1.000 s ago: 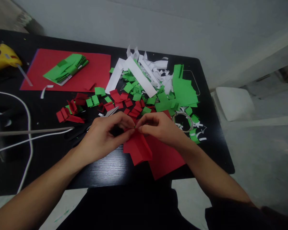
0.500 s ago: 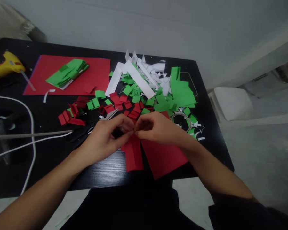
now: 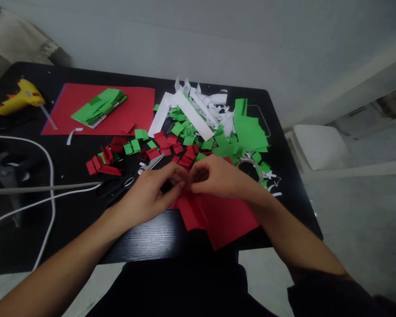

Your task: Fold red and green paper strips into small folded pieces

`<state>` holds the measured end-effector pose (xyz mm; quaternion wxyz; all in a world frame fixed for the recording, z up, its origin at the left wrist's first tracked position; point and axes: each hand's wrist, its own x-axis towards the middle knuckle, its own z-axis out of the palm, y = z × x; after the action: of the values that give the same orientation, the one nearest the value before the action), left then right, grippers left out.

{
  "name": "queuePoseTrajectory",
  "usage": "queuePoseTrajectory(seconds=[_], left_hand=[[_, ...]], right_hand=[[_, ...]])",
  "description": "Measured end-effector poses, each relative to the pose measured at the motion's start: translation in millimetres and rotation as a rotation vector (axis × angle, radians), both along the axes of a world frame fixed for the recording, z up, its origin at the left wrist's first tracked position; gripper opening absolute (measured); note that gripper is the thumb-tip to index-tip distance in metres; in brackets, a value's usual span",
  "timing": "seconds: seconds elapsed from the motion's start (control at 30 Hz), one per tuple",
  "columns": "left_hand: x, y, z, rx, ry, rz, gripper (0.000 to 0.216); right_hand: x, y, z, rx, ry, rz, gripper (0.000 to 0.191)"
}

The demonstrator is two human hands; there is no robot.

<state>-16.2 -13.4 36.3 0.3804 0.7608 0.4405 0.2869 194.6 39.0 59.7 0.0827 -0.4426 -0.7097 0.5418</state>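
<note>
My left hand (image 3: 155, 187) and my right hand (image 3: 214, 176) meet fingertip to fingertip over the table. Both are closed in a pinch on the far end of a folded red paper strip (image 3: 192, 211), which hangs toward me with its creases showing. The pinched spot itself is hidden by my fingers. Beneath my right hand and wrist lies a flat red paper sheet (image 3: 227, 222), partly overlapped by the strip. Scissors (image 3: 152, 164) with black handles rest just beyond my left hand, blades a little apart.
Cut green paper pieces (image 3: 251, 130), white strips (image 3: 193, 114) and small red folded pieces (image 3: 102, 165) cover the table's middle. A tape roll (image 3: 260, 169) lies right. At left are a yellow glue gun (image 3: 23, 97), pliers (image 3: 8, 176) and white cables (image 3: 51, 176). A green folded bundle (image 3: 100, 105) rests on red paper.
The near end of the red strip has swung to the right, over the flat red sheet. Both hands keep their pinch in nearly the same place. The view has shifted slightly.
</note>
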Motion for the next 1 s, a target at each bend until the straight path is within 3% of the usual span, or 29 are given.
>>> queuePoseTrajectory(seconds=[0.23, 0.37, 0.6, 0.87, 1.0], left_hand=[[-1, 3, -3.4, -0.032, 0.045, 0.092, 0.017], [-2, 4, -5.2, -0.042, 0.046, 0.161, 0.021], [-2, 3, -6.6, -0.035, -0.003, 0.144, 0.016], [0, 3, -8.1, 0.006, 0.021, 0.082, 0.016], [-1, 3, -9.2, 0.015, 0.02, 0.066, 0.017]], right_hand=[[2, -3, -8.6, -0.056, 0.085, -0.038, 0.016], [6, -5, -10.8, -0.056, 0.099, -0.09, 0.012], [9, -8, -22.9, -0.095, 0.224, -0.184, 0.009], [10, -11, -27.5, -0.2, 0.291, -0.141, 0.012], [11, -12, -31.7, -0.173, 0.311, -0.132, 0.011]])
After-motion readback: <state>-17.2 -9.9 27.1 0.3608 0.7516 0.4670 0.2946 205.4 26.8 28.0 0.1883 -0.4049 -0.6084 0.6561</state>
